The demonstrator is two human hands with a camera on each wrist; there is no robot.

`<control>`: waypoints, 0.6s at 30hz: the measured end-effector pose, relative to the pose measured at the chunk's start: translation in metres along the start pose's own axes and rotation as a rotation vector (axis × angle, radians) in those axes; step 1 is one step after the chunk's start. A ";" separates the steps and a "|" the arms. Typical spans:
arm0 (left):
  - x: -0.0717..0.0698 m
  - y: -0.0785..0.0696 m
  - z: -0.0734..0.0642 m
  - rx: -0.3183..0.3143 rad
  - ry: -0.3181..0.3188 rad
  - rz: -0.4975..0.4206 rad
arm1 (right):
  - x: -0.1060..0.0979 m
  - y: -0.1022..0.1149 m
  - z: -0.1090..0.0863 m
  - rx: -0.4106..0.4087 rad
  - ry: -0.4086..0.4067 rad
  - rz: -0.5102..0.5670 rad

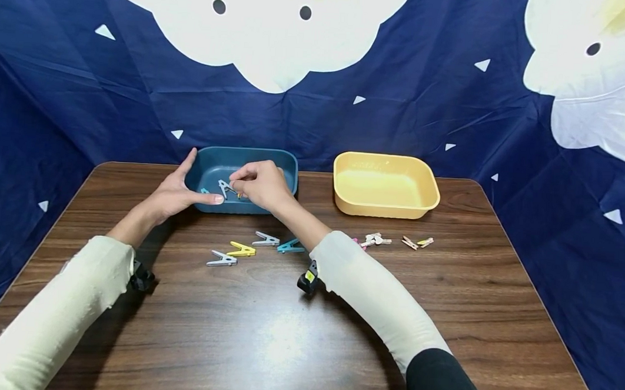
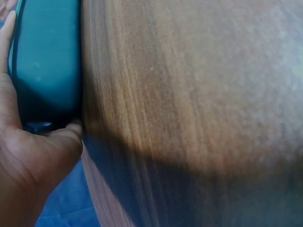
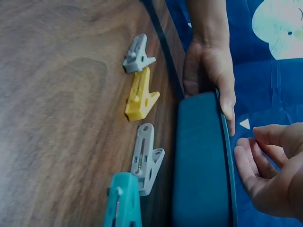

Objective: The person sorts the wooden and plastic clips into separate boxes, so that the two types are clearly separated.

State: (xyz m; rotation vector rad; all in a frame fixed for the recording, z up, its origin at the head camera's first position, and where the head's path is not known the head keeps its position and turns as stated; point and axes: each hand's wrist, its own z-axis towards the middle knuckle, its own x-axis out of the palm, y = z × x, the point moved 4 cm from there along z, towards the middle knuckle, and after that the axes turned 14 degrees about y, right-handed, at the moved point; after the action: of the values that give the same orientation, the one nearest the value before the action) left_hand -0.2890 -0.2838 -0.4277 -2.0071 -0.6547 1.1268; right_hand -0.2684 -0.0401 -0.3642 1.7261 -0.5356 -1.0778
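Bracing blue bin (image 1: pixel 243 208) with spread left grip (image 1: pixel 170 197), presumably for steadiness; hovering curled right grip (image 1: pixel 264 184) over bin's inside, at grey clothespin (image 1: pixel 223 185); not seeing clearly whether pinching it.

Looks onto a dark blue cloth (image 1: pixel 306 121), creased in places, hanging behind a table (image 1: pixel 216 319) and along both its sides. Bears, at top centre, a white cloud (image 1: pixel 268 36) with black dots (image 1: pixel 219 6); at upper right, part of a second cloud (image 1: pixel 574 67); elsewhere, small white triangles (image 1: pixel 105 31). Shows brown wood with darker grain streaks and rounded far corners on the table. Throws back light as a soft white glare (image 1: pixel 283 341) toward the near middle.
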 end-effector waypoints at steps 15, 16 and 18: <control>0.001 -0.001 0.000 0.006 -0.005 0.000 | 0.001 -0.008 -0.032 -0.124 0.035 0.024; 0.001 -0.001 0.001 0.006 -0.009 0.000 | 0.001 -0.009 -0.034 -0.124 0.034 0.024; 0.001 0.000 0.001 0.006 -0.012 0.001 | 0.001 -0.011 -0.039 -0.125 0.032 0.026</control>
State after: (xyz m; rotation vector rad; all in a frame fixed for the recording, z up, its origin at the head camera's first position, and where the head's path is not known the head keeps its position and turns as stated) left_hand -0.2896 -0.2826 -0.4281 -1.9968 -0.6561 1.1411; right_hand -0.2364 -0.0164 -0.3700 1.6205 -0.4602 -1.0421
